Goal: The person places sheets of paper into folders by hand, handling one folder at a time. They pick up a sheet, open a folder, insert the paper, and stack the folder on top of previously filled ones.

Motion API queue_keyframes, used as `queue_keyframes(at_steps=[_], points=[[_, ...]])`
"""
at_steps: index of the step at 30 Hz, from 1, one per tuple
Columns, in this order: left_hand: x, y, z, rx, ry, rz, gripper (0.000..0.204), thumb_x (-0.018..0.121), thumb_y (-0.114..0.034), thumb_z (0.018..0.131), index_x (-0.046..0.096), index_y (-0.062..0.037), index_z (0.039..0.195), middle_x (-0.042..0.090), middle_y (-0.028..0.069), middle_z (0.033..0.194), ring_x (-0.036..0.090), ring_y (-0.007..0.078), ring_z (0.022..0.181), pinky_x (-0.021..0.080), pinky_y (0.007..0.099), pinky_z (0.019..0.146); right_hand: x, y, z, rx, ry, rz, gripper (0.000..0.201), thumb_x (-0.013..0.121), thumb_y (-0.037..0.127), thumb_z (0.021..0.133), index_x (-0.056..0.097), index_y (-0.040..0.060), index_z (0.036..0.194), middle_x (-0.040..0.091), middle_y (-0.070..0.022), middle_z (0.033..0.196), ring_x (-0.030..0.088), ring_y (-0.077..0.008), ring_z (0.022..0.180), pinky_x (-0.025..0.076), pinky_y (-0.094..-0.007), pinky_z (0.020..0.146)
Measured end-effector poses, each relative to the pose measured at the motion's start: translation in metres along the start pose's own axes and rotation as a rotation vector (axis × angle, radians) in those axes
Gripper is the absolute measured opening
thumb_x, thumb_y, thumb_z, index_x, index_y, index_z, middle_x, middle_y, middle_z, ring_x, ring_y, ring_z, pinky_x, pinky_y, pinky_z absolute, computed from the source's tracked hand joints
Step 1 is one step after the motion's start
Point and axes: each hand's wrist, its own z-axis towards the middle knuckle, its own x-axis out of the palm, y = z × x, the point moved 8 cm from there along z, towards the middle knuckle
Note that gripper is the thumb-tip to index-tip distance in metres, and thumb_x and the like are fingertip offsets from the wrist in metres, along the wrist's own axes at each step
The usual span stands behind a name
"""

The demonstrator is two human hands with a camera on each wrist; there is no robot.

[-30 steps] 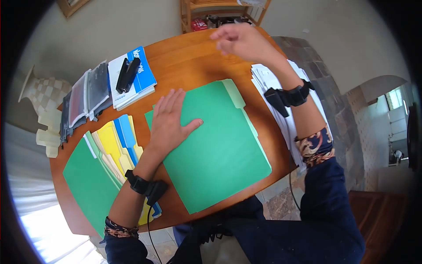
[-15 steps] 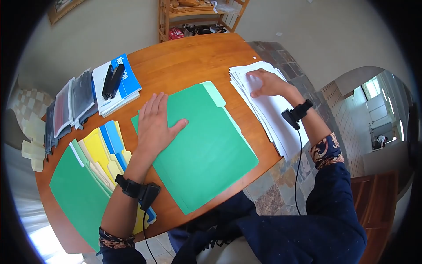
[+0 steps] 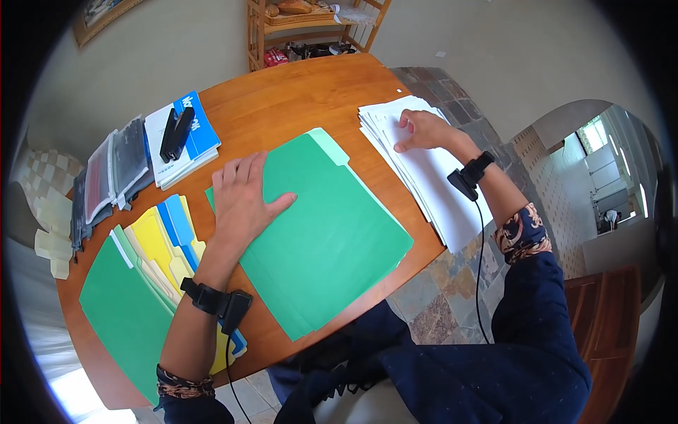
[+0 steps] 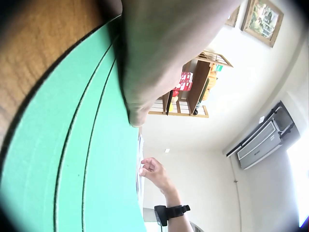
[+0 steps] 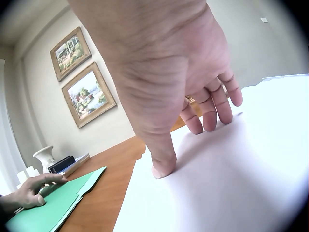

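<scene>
A green file folder (image 3: 332, 240) lies on the wooden table in front of the person. My left hand (image 3: 242, 198) rests on its left side, fingers together and thumb held out across the cover. To the right is a stack of white paper sheets (image 3: 452, 191), and over it bends my right hand (image 3: 427, 132). In the right wrist view the thumb (image 5: 165, 163) touches the top sheet, with the fingertips right at its surface and a wide gap between thumb and fingers.
Left of the folder, several green, yellow and blue folders (image 3: 131, 304) lie fanned out. Behind them are zip pouches (image 3: 109, 173) and a black stapler (image 3: 176, 134) on a blue-and-white notebook (image 3: 201, 134). A wooden shelf (image 3: 311, 28) stands beyond the table.
My right hand has come down from above the table's far side to the paper stack, its fingers now a little more bent. The left hand stays on the folder. The head view has shifted.
</scene>
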Motion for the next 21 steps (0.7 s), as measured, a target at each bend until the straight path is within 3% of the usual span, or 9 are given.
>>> queue_keyframes(at_steps=[3, 16, 18, 21], points=[[-0.001, -0.001, 0.0, 0.011, -0.003, -0.01, 0.077, 0.079, -0.044, 0.074, 0.053, -0.003, 0.133, 0.059, 0.0145, 0.129, 0.049, 0.0288, 0.121, 0.034, 0.0424, 0.101, 0.002, -0.002, 0.006, -0.081, -0.033, -0.092, 0.066, 0.082, 0.046, 0.072, 0.061, 0.0033, 0.117, 0.063, -0.0174, 0.114, 0.059, -0.0317, 0.111, 0.048, -0.0395, 0.089], [-0.007, -0.005, -0.001, 0.063, -0.044, -0.048, 0.073, 0.084, -0.04, 0.069, 0.058, -0.0092, 0.13, 0.053, 0.012, 0.13, 0.047, 0.0286, 0.121, 0.034, 0.0431, 0.103, -0.001, -0.004, 0.008, -0.037, -0.02, -0.094, 0.073, 0.082, 0.048, 0.071, 0.06, 0.0019, 0.123, 0.063, -0.0193, 0.122, 0.059, -0.0334, 0.115, 0.048, -0.0395, 0.093], [-0.009, -0.005, 0.001, 0.047, -0.046, -0.076, 0.072, 0.084, -0.039, 0.069, 0.058, -0.0097, 0.13, 0.053, 0.0121, 0.129, 0.047, 0.029, 0.121, 0.034, 0.0431, 0.104, 0.001, -0.011, 0.009, 0.038, -0.001, -0.08, 0.069, 0.082, 0.047, 0.072, 0.061, 0.0018, 0.119, 0.065, -0.019, 0.116, 0.06, -0.0331, 0.111, 0.048, -0.0388, 0.09], [-0.009, 0.001, 0.004, -0.041, 0.003, -0.175, 0.07, 0.084, -0.035, 0.069, 0.058, -0.0091, 0.129, 0.053, 0.0124, 0.126, 0.048, 0.0298, 0.12, 0.035, 0.043, 0.104, 0.002, -0.011, 0.011, -0.014, 0.007, -0.079, 0.066, 0.082, 0.047, 0.072, 0.062, 0.0016, 0.115, 0.065, -0.0191, 0.111, 0.061, -0.032, 0.106, 0.048, -0.0379, 0.086]])
